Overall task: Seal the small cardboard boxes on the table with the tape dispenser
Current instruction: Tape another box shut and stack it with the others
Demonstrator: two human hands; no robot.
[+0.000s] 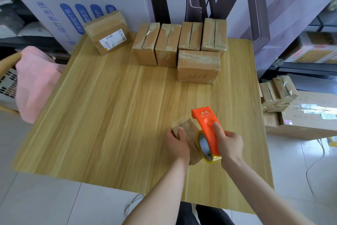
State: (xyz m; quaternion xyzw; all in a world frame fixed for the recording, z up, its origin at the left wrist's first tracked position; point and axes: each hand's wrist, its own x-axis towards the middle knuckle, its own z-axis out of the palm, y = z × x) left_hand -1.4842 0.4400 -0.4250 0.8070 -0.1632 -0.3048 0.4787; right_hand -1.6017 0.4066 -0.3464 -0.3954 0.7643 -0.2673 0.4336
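Observation:
A small cardboard box (189, 130) lies on the wooden table (109, 115) near its front right. My left hand (176, 143) grips the box from the near left side. My right hand (229, 142) grips the orange tape dispenser (207, 124), which lies along the box's right side with its clear tape roll (206, 147) toward me. Several taped boxes (179, 41) stand in a row at the table's back. In front of them sits another box marked 2616 (198, 68), and a labelled box (108, 32) leans at the back left.
A pink cloth (36, 82) hangs over a basket at the table's left edge. More boxes (279, 93) are stacked on a big carton (310, 115) to the right. A large white carton and dark metal frame stand behind the table.

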